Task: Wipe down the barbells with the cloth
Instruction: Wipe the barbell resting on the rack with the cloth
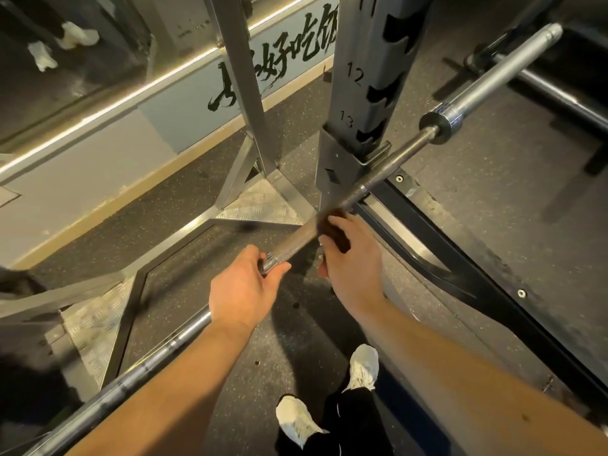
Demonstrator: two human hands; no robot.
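Observation:
A steel barbell [378,179] runs diagonally from the lower left to the upper right, resting on the hook of a grey rack upright [368,93]. Its bare sleeve [493,80] ends at the top right. My left hand [245,287] grips the knurled shaft from below, fingers curled round it. A little further up the shaft my right hand [348,258] holds a dark brown cloth [334,230] pressed against the bar.
The rack's numbered upright and a second slanted post [243,87] stand just beyond the bar on a diamond-plate base [260,202]. A black frame rail [460,278] crosses the rubber floor at right. A mirrored wall lies to the left. My feet in white shoes [363,366] are below.

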